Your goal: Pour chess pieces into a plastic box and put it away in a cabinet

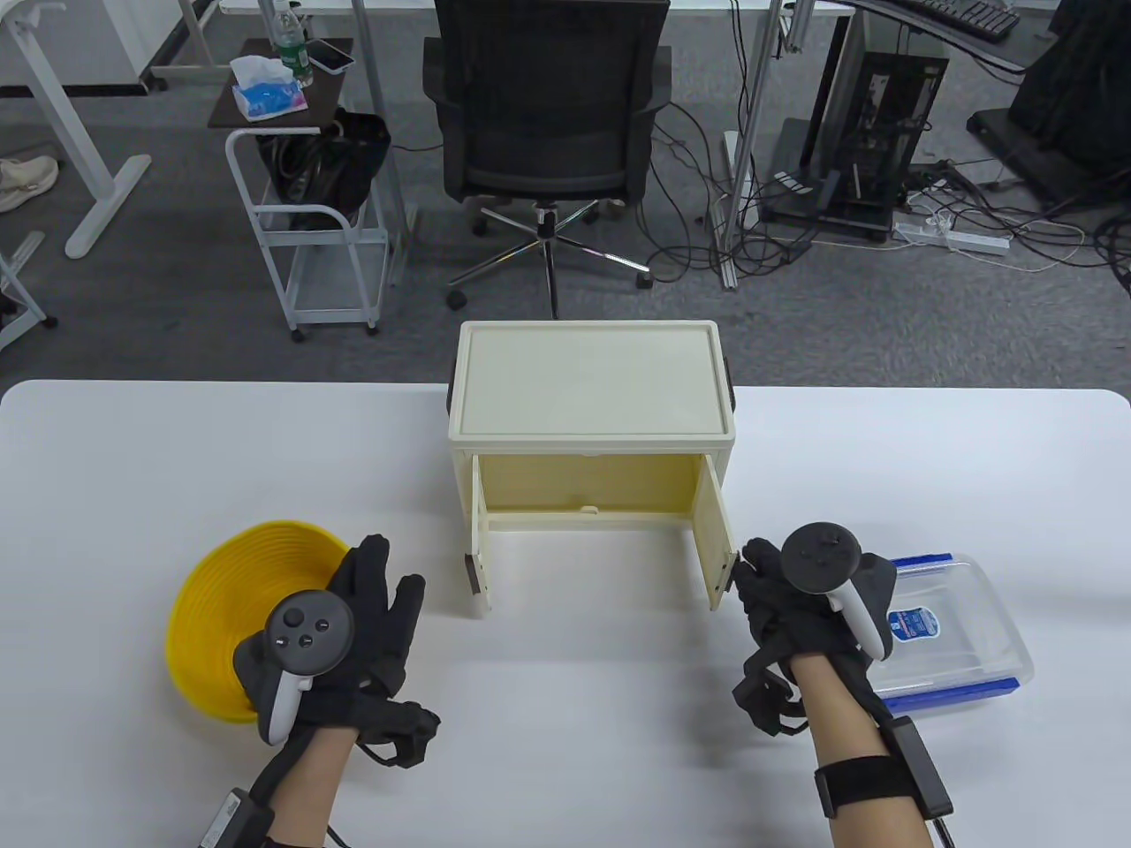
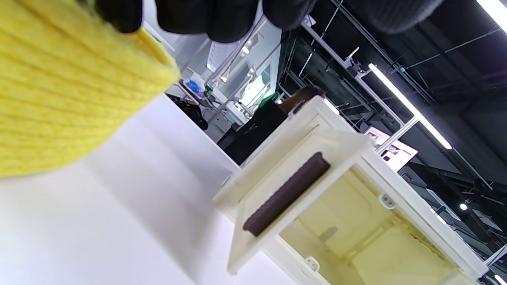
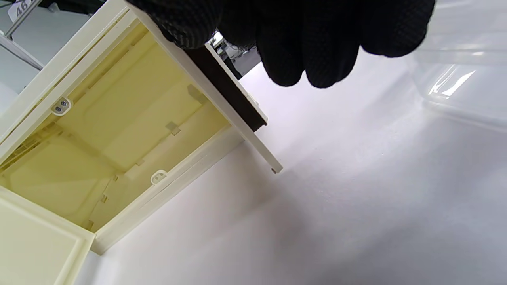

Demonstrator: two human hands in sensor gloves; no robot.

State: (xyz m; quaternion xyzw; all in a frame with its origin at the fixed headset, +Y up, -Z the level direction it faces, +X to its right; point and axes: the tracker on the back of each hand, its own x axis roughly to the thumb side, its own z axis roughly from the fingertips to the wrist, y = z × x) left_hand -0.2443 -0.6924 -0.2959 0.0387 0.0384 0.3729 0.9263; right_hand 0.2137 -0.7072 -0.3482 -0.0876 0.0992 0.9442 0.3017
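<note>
The left hand (image 1: 353,618) lies flat, fingers spread, against the yellow ribbed bowl (image 1: 221,601) near the surface's front-left corner. The right hand (image 1: 795,609), fingers curled, touches the open cream plastic cabinet's (image 1: 590,389) right door (image 1: 717,539), beside the clear plastic box (image 1: 972,618).

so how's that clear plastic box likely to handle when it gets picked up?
The plastic box looks thin-walled and nothing shows inside it, so it is probably light and may flex a little. Its glossy walls could be slippery against gloves. Low and flat on the table, it seems unlikely to tip, more likely to slide if pushed.
</note>
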